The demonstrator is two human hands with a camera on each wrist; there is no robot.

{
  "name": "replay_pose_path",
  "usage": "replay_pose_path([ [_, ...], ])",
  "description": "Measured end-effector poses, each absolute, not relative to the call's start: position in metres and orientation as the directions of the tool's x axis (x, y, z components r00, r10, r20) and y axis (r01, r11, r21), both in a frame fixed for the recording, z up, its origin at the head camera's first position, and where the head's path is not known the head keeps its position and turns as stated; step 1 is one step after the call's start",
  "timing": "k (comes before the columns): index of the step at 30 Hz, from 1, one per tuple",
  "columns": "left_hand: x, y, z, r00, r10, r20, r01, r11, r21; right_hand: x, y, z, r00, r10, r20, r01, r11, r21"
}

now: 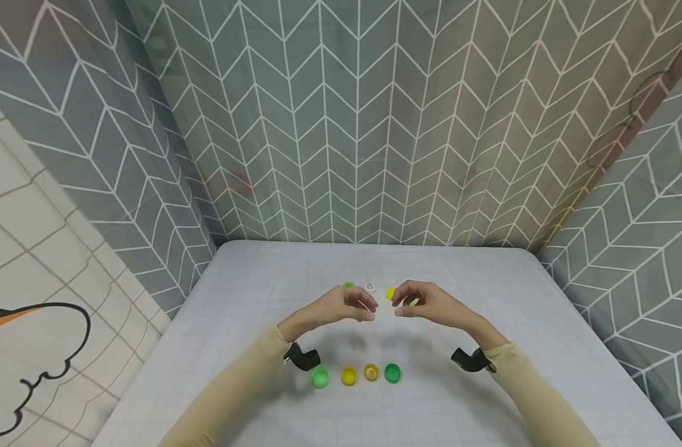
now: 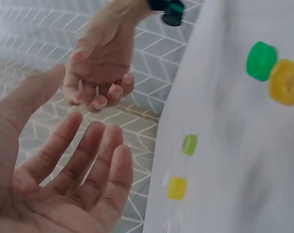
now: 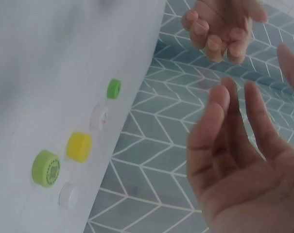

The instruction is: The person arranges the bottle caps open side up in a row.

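The left hand and right hand hang over the table, facing each other with a small gap between. Both are loose, fingers bent a bit, with nothing in them. The caps sit on the table in two rows. The near row is on the person's side of the hands: a light green cap, a yellow cap, a gold cap and a dark green cap, left to right. (They are round, so none has a long side.) The left hand is nearer to the light green and yellow ones; the dark green one lines up with the gap. Past the hands, a far green cap is behind the left one, and a lime cap is behind the right.
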State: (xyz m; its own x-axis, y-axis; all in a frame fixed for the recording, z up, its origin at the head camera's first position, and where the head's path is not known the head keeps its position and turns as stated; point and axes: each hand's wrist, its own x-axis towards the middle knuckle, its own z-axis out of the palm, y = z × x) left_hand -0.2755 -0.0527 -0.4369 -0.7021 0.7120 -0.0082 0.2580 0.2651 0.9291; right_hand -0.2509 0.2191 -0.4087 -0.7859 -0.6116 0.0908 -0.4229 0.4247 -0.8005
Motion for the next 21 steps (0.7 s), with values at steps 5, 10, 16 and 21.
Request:
replay_pose_path([
  [5,-0.289,-0.057,-0.436,-0.74,0.672,0.004,0.171,0.182,0.968,-0.258,0.225,-0.408,-0.854,-0.502,0.141,-0.386,0.427,-0.818],
  [10,-0.293,-0.058,-0.438,-0.763,0.646,-0.021,0.118,0.172,0.978,-0.262,0.229,-0.41,-0.883,-0.453,0.125,-0.341,0.434,-0.834],
  [16,-0.299,-0.059,-0.441,-0.777,0.628,-0.035,0.107,0.187,0.976,-0.266,0.229,-0.409,-0.888,-0.441,0.131,-0.337,0.432,-0.837],
  [21,-0.306,-0.063,-0.438,-0.779,0.626,-0.024,0.124,0.192,0.974,-0.273,0.223,-0.406,-0.894,-0.427,0.134,-0.34,0.454,-0.824],
])
